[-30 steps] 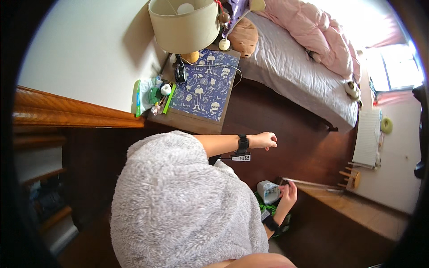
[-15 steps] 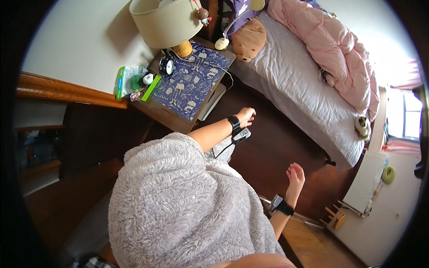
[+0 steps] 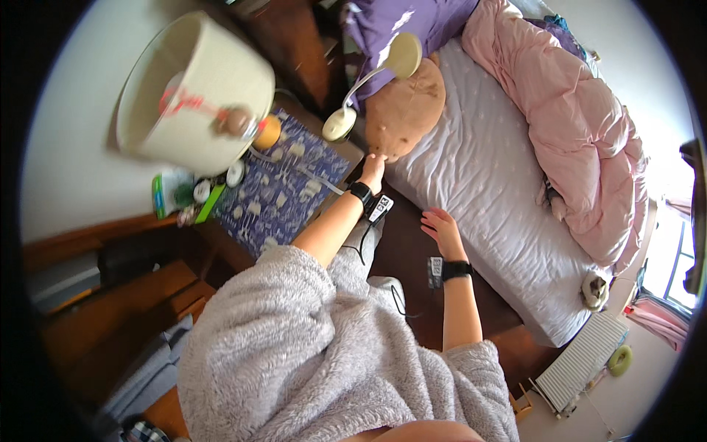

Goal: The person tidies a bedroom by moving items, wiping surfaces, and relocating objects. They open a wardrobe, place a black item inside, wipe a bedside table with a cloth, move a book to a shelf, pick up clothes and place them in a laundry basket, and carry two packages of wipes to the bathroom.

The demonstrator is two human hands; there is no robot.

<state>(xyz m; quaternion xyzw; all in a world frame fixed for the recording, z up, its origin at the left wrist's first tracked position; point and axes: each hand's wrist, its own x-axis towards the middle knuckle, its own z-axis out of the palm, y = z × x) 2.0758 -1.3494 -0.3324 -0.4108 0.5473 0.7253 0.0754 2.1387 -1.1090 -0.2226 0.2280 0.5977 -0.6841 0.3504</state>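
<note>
lamp [image 3: 232, 81]: left side. left hand [image 3: 373, 174]: at the near end of the plush [image 3: 406, 112]; finger closure cannot be told. plush: on the bed [image 3: 501, 169]; likely light, soft, non-slip; grasp at the thick middle. right hand [image 3: 444, 234]: empty, fingers loosely spread, near the bed.

Glare above window [image 3: 672, 254], blurred ornament [image 3: 238, 121]

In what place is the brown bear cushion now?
In the head view, the brown bear cushion lies upper centre on the bed, right of the small cream lamp, with the left hand by its lower edge.
</note>
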